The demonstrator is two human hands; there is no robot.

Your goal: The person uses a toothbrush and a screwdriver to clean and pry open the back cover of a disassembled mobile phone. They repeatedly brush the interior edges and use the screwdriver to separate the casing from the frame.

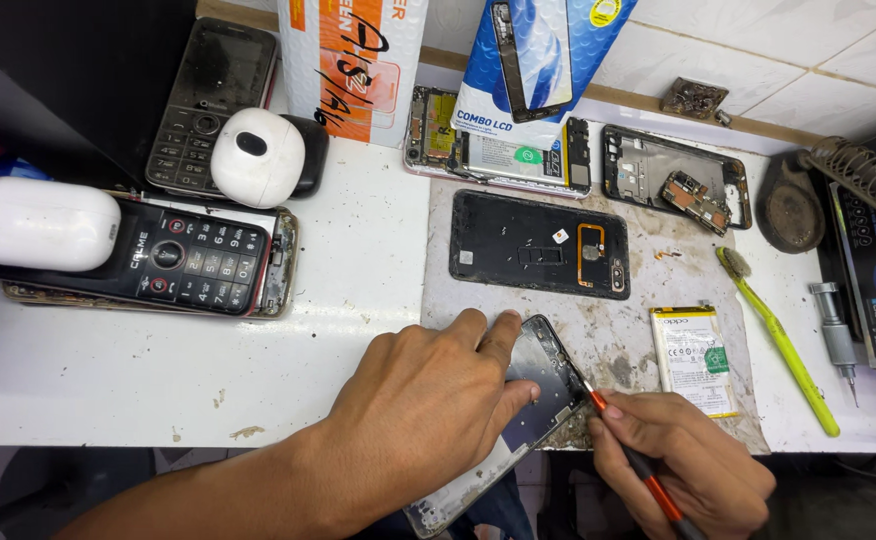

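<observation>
My left hand [428,400] lies flat on a phone screen frame [548,375] at the front edge of the white bench, pressing it down. In my right hand [683,460] is a thin tool with a red and black handle [648,475], its tip touching the frame's right edge. A black phone back cover [538,245] lies just beyond the frame. To the right of the frame sits a white phone battery [695,358].
Keypad phones [173,262] and white earbud cases [258,155] sit at the left. Behind are an open phone body [498,150], a bare phone frame [673,180] and packaged parts [358,60]. A yellow-green toothbrush [783,345], a screwdriver [836,335] and a soldering stand [863,170] are at the right.
</observation>
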